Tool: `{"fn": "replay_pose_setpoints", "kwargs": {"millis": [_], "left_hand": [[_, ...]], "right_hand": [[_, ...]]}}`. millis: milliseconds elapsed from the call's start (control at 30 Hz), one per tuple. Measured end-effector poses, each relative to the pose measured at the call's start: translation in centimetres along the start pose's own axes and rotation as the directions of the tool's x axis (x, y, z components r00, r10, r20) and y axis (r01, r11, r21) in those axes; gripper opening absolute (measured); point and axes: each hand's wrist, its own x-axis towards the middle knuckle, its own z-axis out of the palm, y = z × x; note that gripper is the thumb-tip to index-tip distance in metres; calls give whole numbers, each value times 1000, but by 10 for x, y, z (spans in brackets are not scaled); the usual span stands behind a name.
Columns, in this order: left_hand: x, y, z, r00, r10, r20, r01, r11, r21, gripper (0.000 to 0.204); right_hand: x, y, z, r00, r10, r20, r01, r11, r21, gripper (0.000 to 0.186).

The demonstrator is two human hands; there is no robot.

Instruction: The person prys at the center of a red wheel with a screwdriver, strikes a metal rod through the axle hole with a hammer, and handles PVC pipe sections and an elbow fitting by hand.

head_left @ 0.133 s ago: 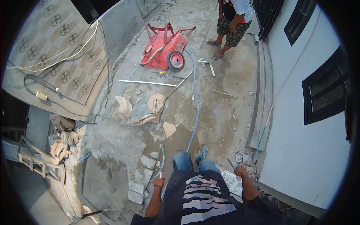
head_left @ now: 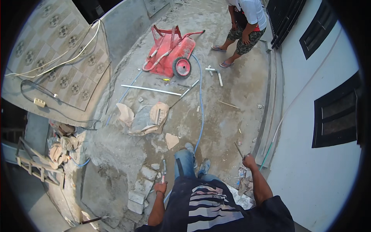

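At the lower middle, my left hand (head_left: 160, 188) is closed around a narrow tube-like thing (head_left: 164, 169), grey-blue along its length and reddish by my fingers; its exact kind is unclear. Farther right, my right hand (head_left: 249, 161) grips a slender greyish rod (head_left: 239, 150) that points forward and left. What lies inside either fist is hidden. Several pale blocks (head_left: 143, 186) lie on the ground beside my left hand. Rubble and crumpled scraps (head_left: 243, 181) are just below my right hand, near the wall.
An overturned red wheelbarrow (head_left: 170, 54) lies ahead. A person (head_left: 247, 31) stands to its right. White pipes (head_left: 150, 90), a T-shaped pipe piece (head_left: 220, 77) and a torn bag (head_left: 152, 118) lie on the ground. A blue hose (head_left: 202, 104) runs toward my legs. A white wall (head_left: 297, 170) borders the right.
My right hand and the rod have moved forward, farther from my body. My feet have shifted in a step. The whole view has turned slightly.
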Motion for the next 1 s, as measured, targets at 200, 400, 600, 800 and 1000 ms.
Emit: {"fn": "replay_pose_setpoints", "kwargs": {"millis": [200, 400, 600, 800, 1000], "left_hand": [[65, 107, -5, 991, 51, -121, -38, 994, 107, 49], [177, 274, -6, 975, 38, -217, -18, 996, 92, 44], [284, 425, -21, 990, 107, -86, -99, 991, 96, 37], [405, 529, 20, 951, 309, -13, -306, 946, 108, 36], [574, 554, 122, 899, 435, -58, -431, 900, 61, 35]], "right_hand": [[183, -74, -102, 993, 94, 75, -116, 919, 377, 28], [321, -106, -155, 863, 75, 500, -503, 237, 832, 28], [444, -129, -217, 852, 10, 524, -484, 397, 780, 24], [610, -118, -209, 827, 20, 561, -421, 683, 597, 22], [821, -79, -92, 895, -306, 323, 164, 902, 400, 29]]}}
